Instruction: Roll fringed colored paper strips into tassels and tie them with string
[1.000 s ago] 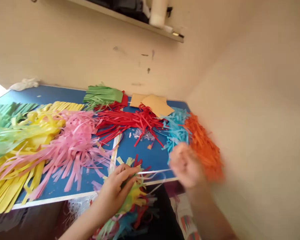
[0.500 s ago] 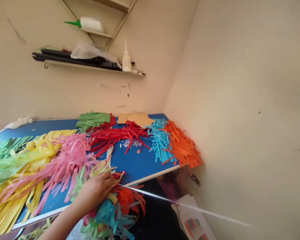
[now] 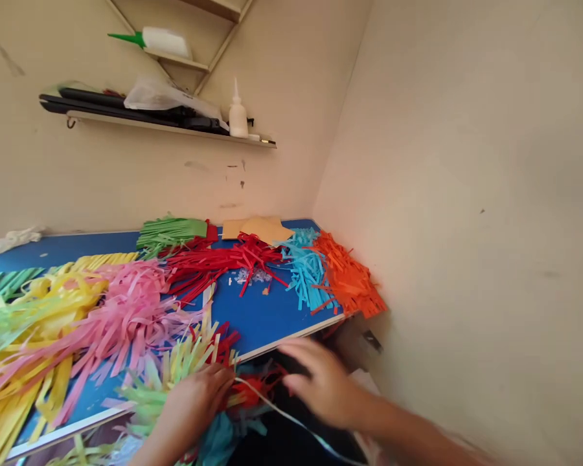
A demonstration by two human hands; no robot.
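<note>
My left hand [image 3: 199, 404] is closed on a multicoloured fringed paper garland [image 3: 150, 395] at the table's front edge. A thin white string [image 3: 291, 417] comes out by its fingertips and curves down to the right. To the right of the garland, my right hand [image 3: 323, 382] is in the air with thumb and fingers apart, holding nothing. Red and orange fringes [image 3: 247, 391] show between the two hands, and blue fringe [image 3: 218, 440] hangs below.
The blue table [image 3: 257, 317] bears yellow [image 3: 78, 304], pink [image 3: 136, 298], red [image 3: 199, 262], green [image 3: 172, 233], light blue [image 3: 306, 268] and orange [image 3: 352, 278] fringed paper. Above, a wall shelf [image 3: 175, 129] holds a white bottle [image 3: 238, 116]. Walls meet behind the table.
My right hand has come into view from the right. The string, stretched straight before, now hangs in a slack curve. More of the pale green and yellow fringe shows beside my left hand.
</note>
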